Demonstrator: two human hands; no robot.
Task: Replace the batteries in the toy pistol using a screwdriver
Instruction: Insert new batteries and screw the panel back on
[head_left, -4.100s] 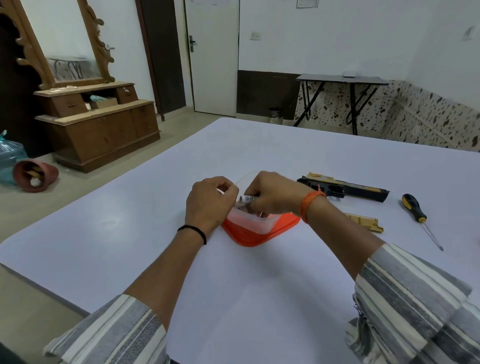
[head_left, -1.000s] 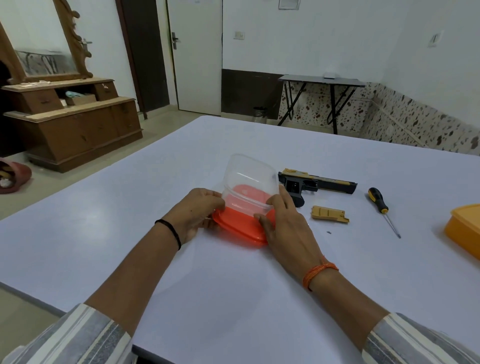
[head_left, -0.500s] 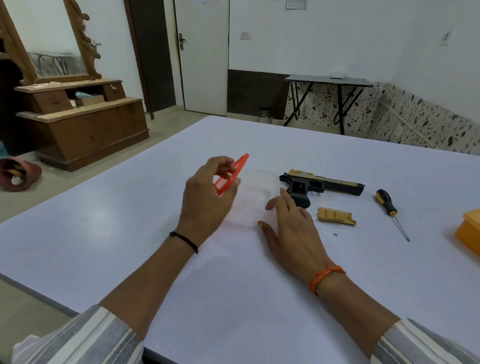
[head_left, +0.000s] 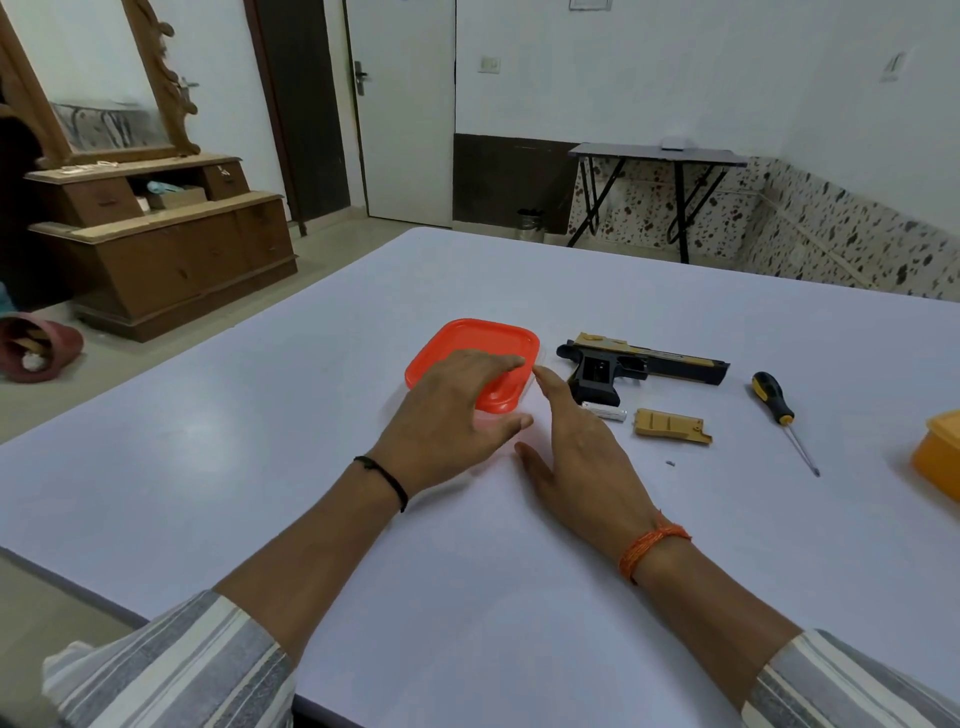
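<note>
Midway through the battery swap, by the look of it: black-and-gold plastic toy pistol (head_left: 641, 364) on its side on the pale lilac tabletop (head_left: 311, 415), well apart from the table's edges, grip cavity open and seemingly bare. Just beside the grip's butt, one small silver cylindrical battery (head_left: 605, 411); next to that, the tan plastic battery cover (head_left: 671, 426), and a tiny dark screw (head_left: 670, 462) a little nearer. Further right, the black-and-yellow-handled screwdriver (head_left: 779, 413), untouched.

Left hand (head_left: 457, 415) spread flat, fingers straight, pressing the orange-red square lid (head_left: 467, 345) down onto a clear plastic box. Right hand (head_left: 576, 452) open too, fingers straight against the box's side, gripping nothing. Hands close together, not quite touching.

Step in hand, probably: shutting the storage box. Next, likely: picking up the battery and seating it in the grip. Calls for matching polarity, then cover, screw and screwdriver. Small risk: losing that loose screw.

Yellow plastic container (head_left: 940, 457) at the right edge.
</note>
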